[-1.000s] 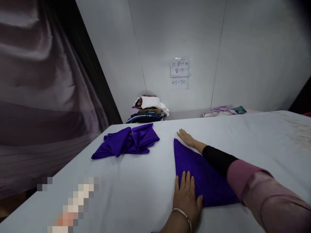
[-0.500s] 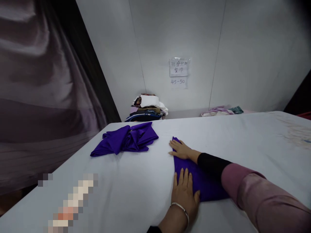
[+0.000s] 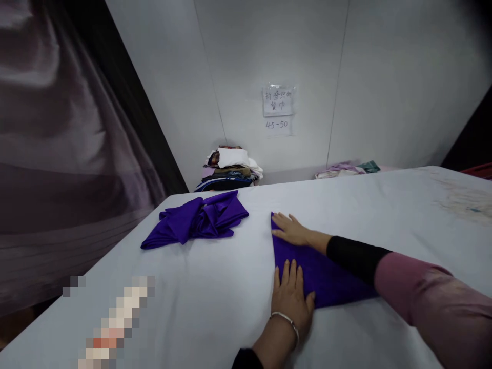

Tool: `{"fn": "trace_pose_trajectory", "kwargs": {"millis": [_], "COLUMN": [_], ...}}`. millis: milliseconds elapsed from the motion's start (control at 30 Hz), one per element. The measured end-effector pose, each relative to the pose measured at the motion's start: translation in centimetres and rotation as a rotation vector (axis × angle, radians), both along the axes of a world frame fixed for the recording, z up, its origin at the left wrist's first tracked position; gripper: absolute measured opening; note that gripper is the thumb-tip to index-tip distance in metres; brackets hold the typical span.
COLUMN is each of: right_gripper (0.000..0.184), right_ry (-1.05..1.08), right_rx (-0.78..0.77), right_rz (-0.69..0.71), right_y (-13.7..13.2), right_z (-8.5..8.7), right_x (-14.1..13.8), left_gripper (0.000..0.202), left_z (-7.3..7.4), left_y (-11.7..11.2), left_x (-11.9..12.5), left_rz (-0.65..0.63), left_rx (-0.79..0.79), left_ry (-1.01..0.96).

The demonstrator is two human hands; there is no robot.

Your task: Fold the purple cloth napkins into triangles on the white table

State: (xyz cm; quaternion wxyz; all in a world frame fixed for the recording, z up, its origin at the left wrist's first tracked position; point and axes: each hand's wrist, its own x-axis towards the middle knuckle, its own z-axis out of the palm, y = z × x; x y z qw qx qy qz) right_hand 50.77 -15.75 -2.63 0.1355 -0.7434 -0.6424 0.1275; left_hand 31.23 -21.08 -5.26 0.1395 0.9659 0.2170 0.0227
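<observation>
A purple cloth (image 3: 336, 279) lies triangular on the surface (image 3: 215, 292). The left hand (image 3: 291, 301) lies across its edge, the right hand (image 3: 294, 230) on its far corner, both flat, grasping nothing. I'd call this smoothing; the next sweep likely wants the left anchored.

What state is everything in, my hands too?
Triangular purple cloth: flat, partly hidden.
Left hand: palm down on that cloth.
Right hand: palm down near its far corner.
Purple fabric bundle: crumpled.
White cloth table cover: spread, lightly creased.
Multicoloured fabric pile: stacked.
Lavender fabric heap: piled, folds unclear.
White paper signs: posted.
Glossy mauve curtain: hanging.
</observation>
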Motion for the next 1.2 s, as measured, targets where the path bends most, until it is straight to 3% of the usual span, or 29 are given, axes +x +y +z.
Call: {"fn": "trace_pose_trajectory", "kwargs": {"millis": [133, 233, 300, 533, 700, 800, 933, 1067, 1200], "right_gripper": [0.068, 0.067, 0.066, 0.051, 0.041, 0.042, 0.043, 0.044, 0.047], "right_ry": [0.080, 0.105, 0.104, 0.124, 0.135, 0.148, 0.147, 0.145, 0.168], "right_rx": [-0.014, -0.011, 0.004, 0.190, 0.184, 0.153, 0.113, 0.088, 0.083], "right_rz": [0.250, 0.337, 0.296, -0.125, -0.160, -0.091, -0.003, 0.043, 0.066], "right_y": [-6.1, -7.2, -6.1, 1.9, 5.9, 7.2, 7.8, 8.1, 8.7], "right_z": [-1.0, -1.7, -1.9, -1.9, -2.7, -3.2, -3.3, -3.2, -3.7], "right_x": [-3.4, -3.8, -3.0, 3.5, 6.8, 7.3, 7.6, 7.9, 8.3], "left_gripper": [0.062, 0.061, 0.063, 0.066, 0.059, 0.052, 0.051, 0.052, 0.051], "left_z": [0.0, 0.2, 0.3, -0.1, -0.3, 1.1, 2.7, 1.5, -0.1], "left_y": [-0.1, -0.2, -0.2, 0.1, 0.7, 3.2, 9.4, 14.0, 15.3], "left_x": [0.2, 0.2, 0.2, -0.1, -0.7, -0.1, 3.0, 7.0, 8.8], "left_rz": [0.006, 0.006, 0.007, 0.002, 0.034, 0.166, 0.323, 0.434, 0.391], "left_rx": [0.021, 0.024, 0.007, -0.065, -0.139, -0.148, -0.054, -0.079, -0.105], "left_ry": [0.001, -0.024, -0.033, -0.027, -0.088, -0.153, -0.196, -0.153, -0.189]}}
